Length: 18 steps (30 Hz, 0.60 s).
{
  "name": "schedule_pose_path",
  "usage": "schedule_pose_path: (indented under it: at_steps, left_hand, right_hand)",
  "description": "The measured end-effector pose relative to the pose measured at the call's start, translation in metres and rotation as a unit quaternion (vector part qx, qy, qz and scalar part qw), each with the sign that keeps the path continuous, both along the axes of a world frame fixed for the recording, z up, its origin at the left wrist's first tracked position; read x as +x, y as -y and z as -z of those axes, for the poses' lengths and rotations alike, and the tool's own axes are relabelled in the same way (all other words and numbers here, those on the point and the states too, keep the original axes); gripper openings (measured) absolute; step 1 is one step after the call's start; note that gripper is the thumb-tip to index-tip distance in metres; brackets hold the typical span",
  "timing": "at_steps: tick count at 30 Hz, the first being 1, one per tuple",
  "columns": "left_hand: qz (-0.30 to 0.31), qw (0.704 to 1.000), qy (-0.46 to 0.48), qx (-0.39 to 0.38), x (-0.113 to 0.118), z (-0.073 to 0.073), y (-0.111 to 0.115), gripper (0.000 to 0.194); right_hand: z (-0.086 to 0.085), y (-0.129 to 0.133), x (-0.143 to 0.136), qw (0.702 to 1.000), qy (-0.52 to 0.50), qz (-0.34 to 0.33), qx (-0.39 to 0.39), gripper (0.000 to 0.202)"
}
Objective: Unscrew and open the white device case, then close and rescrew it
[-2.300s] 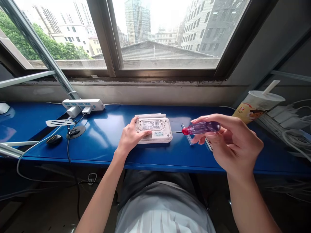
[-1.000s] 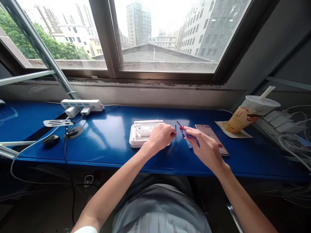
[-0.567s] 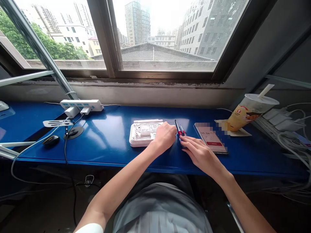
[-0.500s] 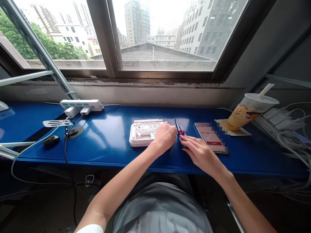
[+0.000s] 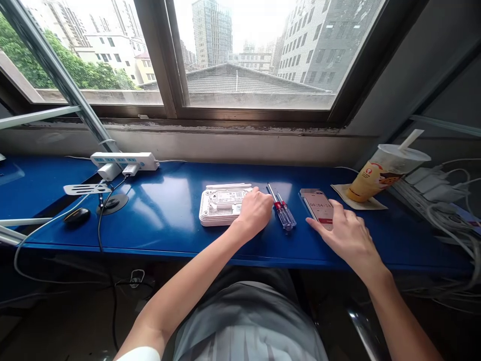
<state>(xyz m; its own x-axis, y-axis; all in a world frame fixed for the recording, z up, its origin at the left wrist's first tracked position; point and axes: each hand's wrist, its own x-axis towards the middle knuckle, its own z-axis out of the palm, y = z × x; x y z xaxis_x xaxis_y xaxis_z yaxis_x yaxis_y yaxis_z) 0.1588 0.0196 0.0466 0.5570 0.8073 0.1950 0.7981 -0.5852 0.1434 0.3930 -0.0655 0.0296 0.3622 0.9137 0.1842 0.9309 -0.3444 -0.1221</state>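
Note:
My left hand [image 5: 255,211] is closed in a fist over the right end of a white router-like device [image 5: 218,216]. Whatever its fingers hold is hidden. The device lies with its vented, labelled face up, a white antenna-like bar [image 5: 228,186] along its far side. To the right of that hand lie two screwdrivers [image 5: 283,213] with clear handles and red collars, side by side, tips pointing away. My right hand [image 5: 351,233] is over the lower right part of a phone [image 5: 317,200], thumb and fingers spread. A running timer shows on the phone's screen.
A drink cup [image 5: 376,175] with a straw leans on a brown napkin [image 5: 340,190] at the right, near white plugs and cables [image 5: 432,183]. At the left are a power strip [image 5: 145,160], a black mouse [image 5: 77,216] and a stand with a slotted white plate [image 5: 84,189].
My right hand has left the screwdrivers, which now lie in full view on the desk. It has moved right over the phone, fingers spreading. My left hand has stayed at the device.

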Motion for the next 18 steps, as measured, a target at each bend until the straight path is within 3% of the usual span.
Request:
schedule_pose_path:
  at_steps: [4, 18]
  left_hand:
    - [0.001, 1.0, 0.006, 0.007, -0.001, 0.001, 0.0, 0.028]
    - [0.013, 1.0, 0.019, 0.019, -0.002, 0.004, 0.0, 0.027]
  right_hand:
    - [-0.002, 0.001, -0.004, 0.998, -0.018, 0.024, -0.047, 0.083]
    - [0.01, -0.009, 0.024, 0.999, -0.032, 0.028, -0.007, 0.087]
